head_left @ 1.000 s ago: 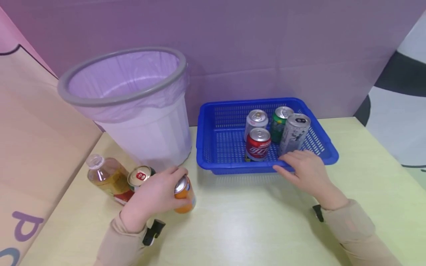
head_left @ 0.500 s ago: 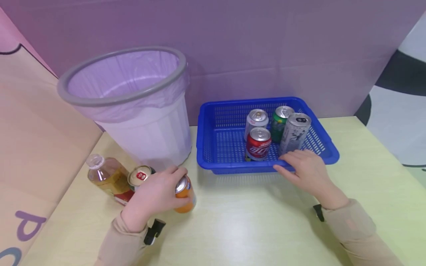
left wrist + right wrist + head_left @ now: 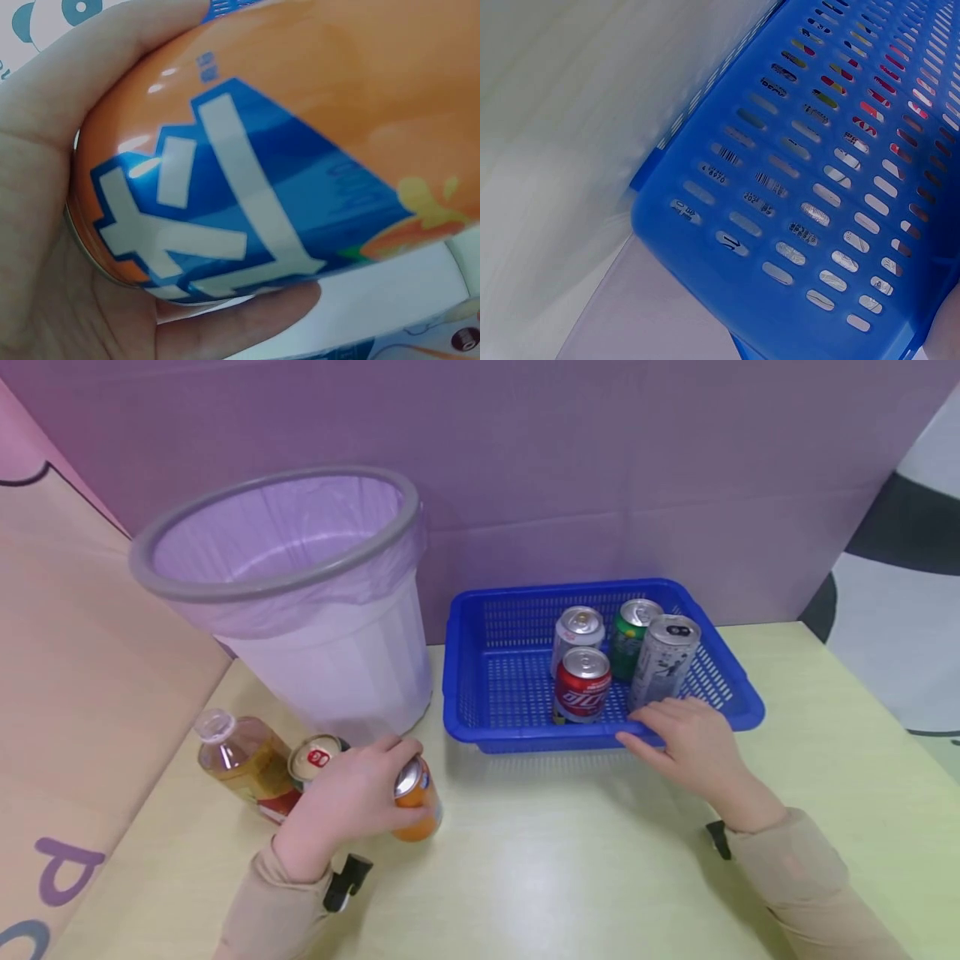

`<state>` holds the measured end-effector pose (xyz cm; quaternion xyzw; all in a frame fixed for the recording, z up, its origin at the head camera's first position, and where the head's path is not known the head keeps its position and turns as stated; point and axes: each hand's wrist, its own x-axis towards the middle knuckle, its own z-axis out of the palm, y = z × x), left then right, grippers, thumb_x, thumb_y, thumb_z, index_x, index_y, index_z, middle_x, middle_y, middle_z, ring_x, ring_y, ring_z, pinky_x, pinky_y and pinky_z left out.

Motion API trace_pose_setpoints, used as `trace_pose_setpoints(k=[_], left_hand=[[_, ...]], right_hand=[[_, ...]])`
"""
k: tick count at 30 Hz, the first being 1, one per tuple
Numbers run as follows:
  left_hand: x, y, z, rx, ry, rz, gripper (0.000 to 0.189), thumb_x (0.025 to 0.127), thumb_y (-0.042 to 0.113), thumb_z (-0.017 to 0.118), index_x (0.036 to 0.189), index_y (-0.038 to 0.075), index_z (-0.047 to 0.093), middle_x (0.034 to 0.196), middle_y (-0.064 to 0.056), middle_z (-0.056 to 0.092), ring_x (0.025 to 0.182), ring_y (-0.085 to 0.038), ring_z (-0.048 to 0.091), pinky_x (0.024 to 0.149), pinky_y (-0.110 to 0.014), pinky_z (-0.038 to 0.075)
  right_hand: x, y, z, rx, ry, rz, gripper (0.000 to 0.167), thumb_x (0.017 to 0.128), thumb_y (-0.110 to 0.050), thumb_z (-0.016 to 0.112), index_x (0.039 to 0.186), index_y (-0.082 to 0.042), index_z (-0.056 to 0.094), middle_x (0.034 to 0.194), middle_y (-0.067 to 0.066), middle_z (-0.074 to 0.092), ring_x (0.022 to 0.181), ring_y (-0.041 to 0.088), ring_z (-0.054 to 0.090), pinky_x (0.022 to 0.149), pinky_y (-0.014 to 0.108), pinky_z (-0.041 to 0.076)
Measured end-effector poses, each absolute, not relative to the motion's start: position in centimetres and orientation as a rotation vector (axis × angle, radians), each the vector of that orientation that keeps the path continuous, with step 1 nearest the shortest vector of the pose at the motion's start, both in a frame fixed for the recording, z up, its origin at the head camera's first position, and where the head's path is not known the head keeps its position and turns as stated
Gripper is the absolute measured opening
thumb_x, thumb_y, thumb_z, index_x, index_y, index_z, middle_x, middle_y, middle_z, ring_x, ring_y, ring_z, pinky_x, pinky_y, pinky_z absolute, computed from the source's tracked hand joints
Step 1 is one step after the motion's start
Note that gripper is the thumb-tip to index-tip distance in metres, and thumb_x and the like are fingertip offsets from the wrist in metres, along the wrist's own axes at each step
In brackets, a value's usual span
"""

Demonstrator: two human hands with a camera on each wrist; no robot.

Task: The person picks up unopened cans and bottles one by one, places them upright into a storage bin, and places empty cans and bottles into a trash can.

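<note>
My left hand (image 3: 356, 793) grips an orange soda can (image 3: 420, 802) around its upper part. The can stands on the table, and its blue label with white lettering fills the left wrist view. Just behind that hand are a gold-topped can (image 3: 311, 758), partly hidden, and a clear plastic bottle (image 3: 251, 756) of yellowish drink. My right hand (image 3: 686, 747) holds the front rim of a blue plastic basket (image 3: 517, 737), fingers over the edge and thumb outside. Inside the basket stand a red can (image 3: 582, 689), a green can (image 3: 624, 647) and two pale cans, one taller (image 3: 663, 660).
A white trash bin (image 3: 352, 652) with a grey rim and a thin liner stands at the back left, behind the bottle. A purple wall panel (image 3: 540, 468) rises behind the bin and basket. The pale wooden table (image 3: 540, 860) lies under everything.
</note>
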<state>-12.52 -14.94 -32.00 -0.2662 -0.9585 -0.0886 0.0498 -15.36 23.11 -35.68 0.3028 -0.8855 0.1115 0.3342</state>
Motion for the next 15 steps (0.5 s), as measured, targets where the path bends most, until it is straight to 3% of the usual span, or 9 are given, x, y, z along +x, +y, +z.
trace_pose_setpoints(k=[15], left_hand=[[-12.28,-14.97,-31.68,-0.842,-2.869,-0.375,0.054,0.063,0.044,0.081,0.103,0.013,0.063,0.084,0.003,0.062,0.063,-0.009,0.056,0.055,-0.025,0.047]], right_hand=[[-15.31,23.11,-35.6,0.791,-2.31,0.28,0.072,0.096,-0.061,0.028,0.08,-0.004,0.069,0.071,0.009,0.067,0.063,0.026,0.062,0.056,0.04,0.048]])
